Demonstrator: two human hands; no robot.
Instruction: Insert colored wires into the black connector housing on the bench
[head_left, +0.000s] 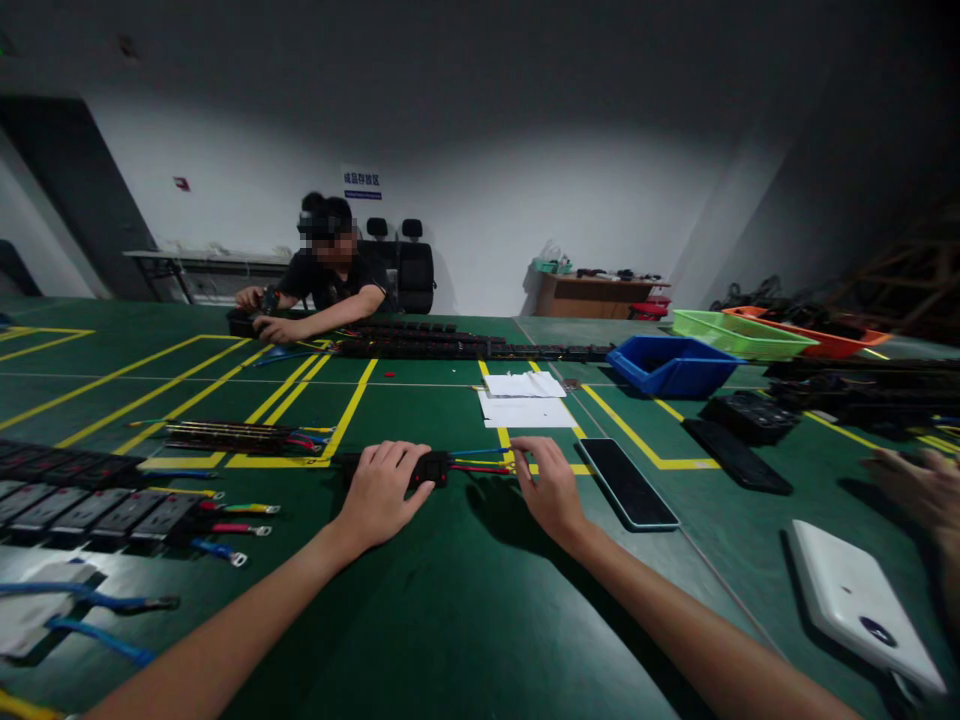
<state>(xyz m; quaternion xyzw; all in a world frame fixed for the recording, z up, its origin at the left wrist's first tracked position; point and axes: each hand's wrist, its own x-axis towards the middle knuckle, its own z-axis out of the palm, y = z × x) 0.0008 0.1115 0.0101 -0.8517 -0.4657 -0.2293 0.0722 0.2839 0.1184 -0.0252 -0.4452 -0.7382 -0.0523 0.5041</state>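
My left hand (386,490) lies over a black socket strip (430,468), its thumb along the near side and its fingers over the top, gripping it against the table. Blue, red and yellow wires (480,468) stick out of the strip's right end. My right hand (551,485) is closed, with thumb and index finger pinched at the tip of the blue wire (476,453). Most of the strip is hidden under my left hand. To the left lie bundled dark strips (225,436) and a row of socket strips (97,512) with lugged wires.
A phone (628,484) lies right of my right hand, with white papers (527,410) behind. Blue bin (671,365), green basket (739,335) and a white device (862,605) stand at the right. A co-worker (337,265) handles parts opposite; another person's hand (915,490) is at the right edge.
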